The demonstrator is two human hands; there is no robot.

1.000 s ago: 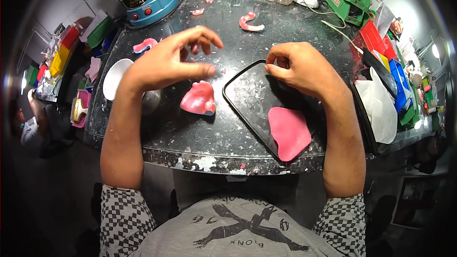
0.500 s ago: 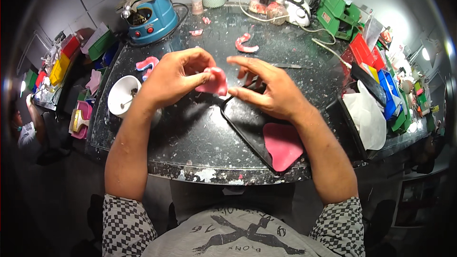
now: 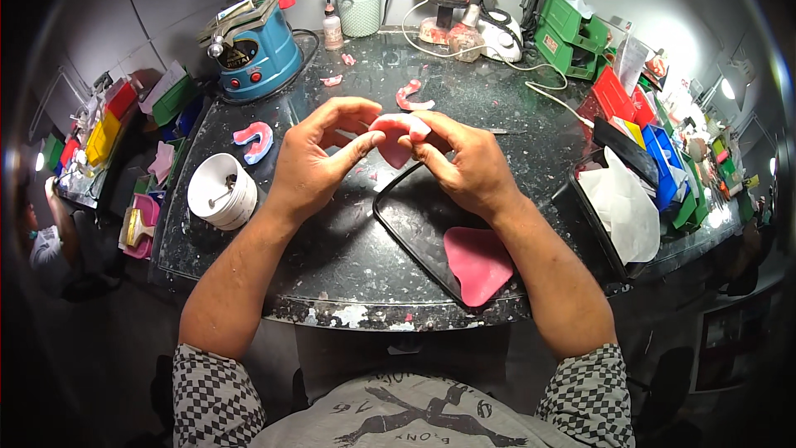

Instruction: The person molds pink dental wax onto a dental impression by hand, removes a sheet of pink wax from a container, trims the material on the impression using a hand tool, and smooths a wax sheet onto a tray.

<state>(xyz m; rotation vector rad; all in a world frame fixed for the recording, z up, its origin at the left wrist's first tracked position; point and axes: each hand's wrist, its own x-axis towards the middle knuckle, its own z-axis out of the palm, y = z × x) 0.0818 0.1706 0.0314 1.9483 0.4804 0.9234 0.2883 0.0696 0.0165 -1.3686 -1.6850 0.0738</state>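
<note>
Over the middle of the bench, both hands hold a pink dental wax base plate (image 3: 396,145) with an arch-shaped rim. My left hand (image 3: 319,153) has its thumb on the plate's left edge, its fingers curled around behind. On the opposite edge my right hand (image 3: 464,158) pinches the plate between thumb and fingers. A pink wax sheet (image 3: 479,264) lies on a black rimmed tray (image 3: 406,241) under my right forearm. Left of my left hand is a pink and blue arch-shaped piece (image 3: 255,141). Farther back lies a pink horseshoe-shaped wax rim (image 3: 413,98).
A white cup (image 3: 220,195) with a tool in it stands by my left forearm. At the back are a blue machine (image 3: 257,58), a dropper bottle (image 3: 332,29) and a pot of tools (image 3: 361,15). Green bins (image 3: 572,37) and a box with white paper (image 3: 618,207) line the right side.
My right hand has come in and closed on the wax plate, which my left hand held before. The plate has turned and moved slightly right. The whole view has shifted a little.
</note>
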